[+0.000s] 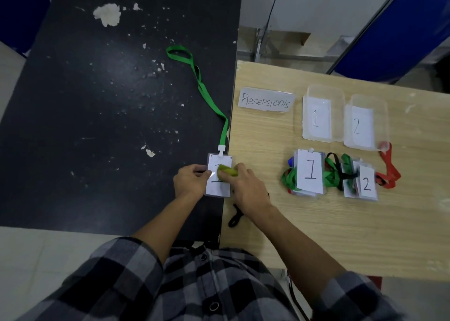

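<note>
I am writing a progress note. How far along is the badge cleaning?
Done: apparently nothing yet; box 1 and box 2 seem to hold only their number papers. In hand: the left hand pinches a badge on the black table while the right hand presses a yellow-green cloth on it. Left: the pile marked 1 and the pile marked 2 on the wooden table.

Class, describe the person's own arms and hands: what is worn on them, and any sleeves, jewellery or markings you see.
Both hands, left hand and right hand, are bare: no gloves, rings or watch show. The forearms are bare. The sleeves of a checked shirt in black, grey and white end near the elbows; dark buttons run down its front.
</note>
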Tool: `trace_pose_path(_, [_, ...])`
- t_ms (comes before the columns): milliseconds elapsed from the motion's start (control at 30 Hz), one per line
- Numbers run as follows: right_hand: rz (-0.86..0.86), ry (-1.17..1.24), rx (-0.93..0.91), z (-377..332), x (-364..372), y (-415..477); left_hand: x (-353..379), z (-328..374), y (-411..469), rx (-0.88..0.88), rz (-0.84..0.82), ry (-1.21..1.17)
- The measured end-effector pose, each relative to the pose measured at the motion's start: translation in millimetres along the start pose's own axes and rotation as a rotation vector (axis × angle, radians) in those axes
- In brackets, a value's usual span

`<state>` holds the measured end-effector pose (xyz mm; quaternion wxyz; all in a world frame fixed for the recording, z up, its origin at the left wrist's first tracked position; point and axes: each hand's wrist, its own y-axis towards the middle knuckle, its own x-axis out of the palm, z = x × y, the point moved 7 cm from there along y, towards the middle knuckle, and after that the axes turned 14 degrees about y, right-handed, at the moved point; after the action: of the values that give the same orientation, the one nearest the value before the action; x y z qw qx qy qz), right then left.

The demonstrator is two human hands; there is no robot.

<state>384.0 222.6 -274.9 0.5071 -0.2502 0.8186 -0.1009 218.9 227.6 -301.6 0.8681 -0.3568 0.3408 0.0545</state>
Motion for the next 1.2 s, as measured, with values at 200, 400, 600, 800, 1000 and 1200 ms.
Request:
trace_pose_path(200, [0.051, 0.004, 0.039, 10.4, -15.3, 8.3, 1.7, -0.6, 0.9, 0.003, 0.006, 0.018])
trace_pose_path(400, [-0.035, -0.039, -0.060, -1.8, -1.4, -12.2, 0.5, -0.1, 1.1, -0.006, 0.011, 0.023])
trace_pose_path(600, [0.086, -0.090, 0.048, 12.1, -26.9, 10.3, 0.4, -0.3, -2.2, -0.006, 0.027, 0.013])
trace_pose_path(800, [-0.068, -0.078, -0.123, 6.0, 3.7, -26.2, 1.3, -1.9, -2.4, -0.004, 0.039, 0.037])
trace_pose_path(1000, [0.059, -0.051, 0.042, 6.4, -11.4, -11.0, 1.6, -2.3, -3.3, -0.019, 0.045, 0.024])
trace_pose_path(1200, [-0.036, -0.071, -0.112, 3.4, 9.3, -39.5, 3.5, -4.2, -4.4, -0.026, 0.059, 0.020])
